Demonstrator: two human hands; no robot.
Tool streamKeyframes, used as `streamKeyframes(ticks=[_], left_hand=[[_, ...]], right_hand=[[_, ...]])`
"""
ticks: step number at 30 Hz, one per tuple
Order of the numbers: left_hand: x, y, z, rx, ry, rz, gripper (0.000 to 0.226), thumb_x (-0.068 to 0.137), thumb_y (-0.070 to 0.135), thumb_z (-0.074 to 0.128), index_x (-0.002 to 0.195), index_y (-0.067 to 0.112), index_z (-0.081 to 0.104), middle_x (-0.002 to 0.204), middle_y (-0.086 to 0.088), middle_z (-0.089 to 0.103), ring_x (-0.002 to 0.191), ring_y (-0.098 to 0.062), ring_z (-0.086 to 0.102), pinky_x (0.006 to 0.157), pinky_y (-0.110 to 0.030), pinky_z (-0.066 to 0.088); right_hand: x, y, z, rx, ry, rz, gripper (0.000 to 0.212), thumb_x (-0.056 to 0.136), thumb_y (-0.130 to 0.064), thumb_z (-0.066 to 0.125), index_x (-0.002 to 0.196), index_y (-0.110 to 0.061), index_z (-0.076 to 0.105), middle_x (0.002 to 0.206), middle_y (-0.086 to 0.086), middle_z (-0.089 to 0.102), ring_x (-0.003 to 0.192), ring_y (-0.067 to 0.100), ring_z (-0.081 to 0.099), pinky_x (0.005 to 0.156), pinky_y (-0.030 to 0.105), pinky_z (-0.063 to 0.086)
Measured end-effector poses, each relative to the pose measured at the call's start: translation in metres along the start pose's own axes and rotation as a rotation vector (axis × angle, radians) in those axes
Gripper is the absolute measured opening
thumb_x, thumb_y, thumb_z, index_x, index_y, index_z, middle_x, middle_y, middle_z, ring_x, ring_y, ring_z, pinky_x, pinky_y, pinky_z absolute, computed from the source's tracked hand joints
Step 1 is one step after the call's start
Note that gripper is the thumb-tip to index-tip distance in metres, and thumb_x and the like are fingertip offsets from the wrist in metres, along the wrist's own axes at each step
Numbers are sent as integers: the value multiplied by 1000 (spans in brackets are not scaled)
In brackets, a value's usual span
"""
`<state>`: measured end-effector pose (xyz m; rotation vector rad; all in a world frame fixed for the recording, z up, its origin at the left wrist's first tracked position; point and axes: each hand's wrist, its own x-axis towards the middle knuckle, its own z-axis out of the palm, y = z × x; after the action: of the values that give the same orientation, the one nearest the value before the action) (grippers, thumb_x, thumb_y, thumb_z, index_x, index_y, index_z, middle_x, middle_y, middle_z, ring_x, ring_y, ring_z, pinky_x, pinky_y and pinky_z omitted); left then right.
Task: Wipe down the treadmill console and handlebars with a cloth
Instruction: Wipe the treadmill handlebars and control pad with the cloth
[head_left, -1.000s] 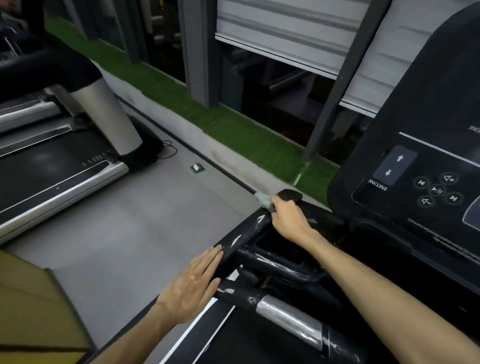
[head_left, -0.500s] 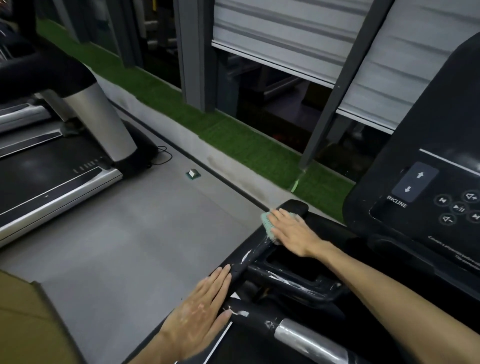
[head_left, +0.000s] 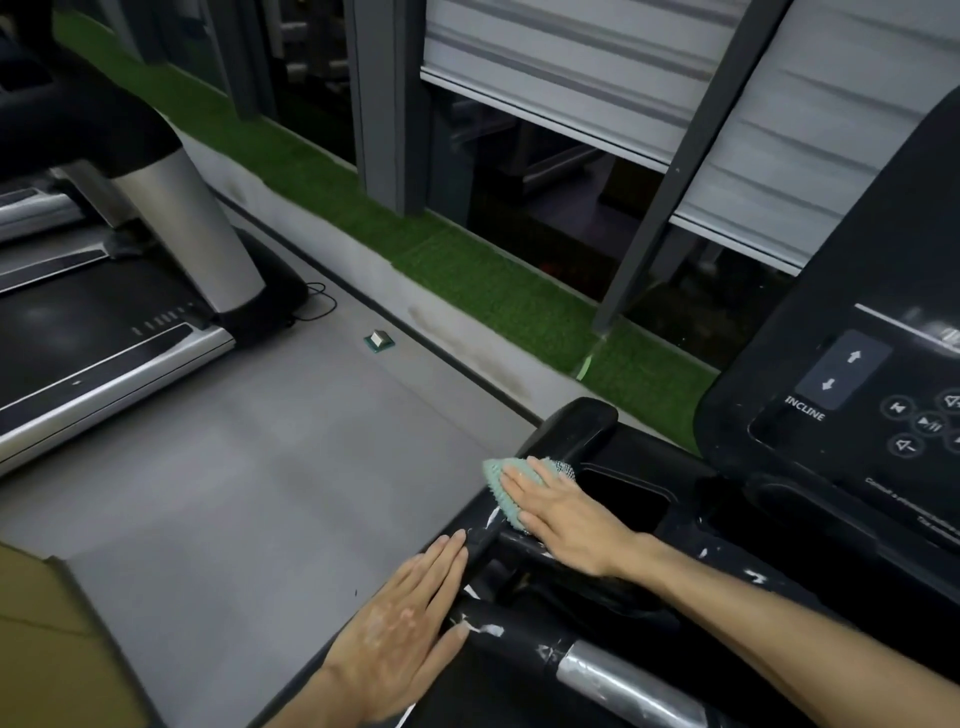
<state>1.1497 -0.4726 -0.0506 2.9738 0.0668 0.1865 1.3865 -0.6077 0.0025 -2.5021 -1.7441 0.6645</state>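
A pale green cloth (head_left: 501, 480) lies on the black left arm (head_left: 566, 431) of the treadmill, beside a dark recessed tray (head_left: 623, 493). My right hand (head_left: 561, 512) presses flat on the cloth with straight fingers. My left hand (head_left: 402, 631) rests open, fingers together, against the outer side of the black handlebar (head_left: 524, 639), which has a silver sensor band (head_left: 618, 680). The black console (head_left: 857, 364) with INCLINE arrows and round buttons rises at the right.
A second treadmill (head_left: 104, 343) with a silver upright stands at the left across grey floor (head_left: 260, 467). A small green-and-silver object (head_left: 379, 340) lies on the floor. A green turf strip (head_left: 467, 280) runs below the windows. Brown cardboard (head_left: 47, 649) sits at the bottom left.
My right hand has slid back along the arm toward me and flattened on the cloth, which now shows more. My left hand stays by the handlebar.
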Motion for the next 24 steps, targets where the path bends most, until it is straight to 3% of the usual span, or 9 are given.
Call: streamKeyframes(ticks=[2,5,9,11,14,18,20,22,24], left_hand=[[0,0,1,1,6,8,64,105,48,23,151,6,35,161,-8,26,148,-18,27,112,-36,25],[-1,0,1,-4,18,11,63,105,48,22,151,6,35,162,-8,25,148,-19,26,112,-36,25],[-1,-1,3,-23,26,6,63,105,48,22,152,6,32,162,-7,24,149,-18,24,113,-35,24],[-1,-2,4,-23,9,3,64,105,47,22,153,6,29,163,-7,22,149,-17,22,114,-34,22],[1,-3,1,-57,1,0,62,106,46,20,154,7,25,163,-5,21,150,-15,18,115,-32,21],[2,-2,1,-86,-8,-11,60,107,44,19,155,9,24,163,-4,20,151,-13,15,116,-32,18],[2,-3,0,-85,-11,-3,60,107,44,19,155,9,22,164,-3,18,151,-12,12,118,-32,16],[1,-3,0,-77,-20,-5,60,107,44,18,156,9,20,164,-3,16,151,-12,10,119,-31,13],[1,-3,0,-85,-21,-12,61,107,45,16,157,10,17,165,-2,12,152,-10,6,119,-31,9]], right_hand=[[9,18,-11,-47,-7,26,53,105,-36,21,154,-29,1,160,-14,-4,146,10,-12,119,36,-4],[33,46,-32,-75,10,233,52,106,-35,18,155,-22,7,162,-5,1,149,19,-3,119,42,1],[50,48,-30,-27,57,441,54,105,-37,13,155,-18,9,163,-4,0,149,21,-8,118,45,-3],[42,33,-22,-34,59,407,53,105,-36,13,155,-18,7,162,-4,-2,148,21,-12,118,45,-6],[21,2,-9,-69,12,205,53,105,-34,14,155,-20,2,161,-7,-7,147,19,-16,118,45,-8],[5,-13,-4,2,-40,3,52,106,-35,17,154,-28,0,157,-17,-9,143,8,-18,116,38,-9],[18,10,-16,-55,-6,34,52,106,-33,21,155,-23,8,160,-10,1,146,11,-3,119,41,-2],[34,35,-28,-82,29,187,51,105,-32,21,153,-18,15,161,3,12,146,20,10,119,46,9],[45,44,-30,-74,15,333,52,105,-35,17,154,-19,12,162,0,7,148,24,2,118,48,7]])
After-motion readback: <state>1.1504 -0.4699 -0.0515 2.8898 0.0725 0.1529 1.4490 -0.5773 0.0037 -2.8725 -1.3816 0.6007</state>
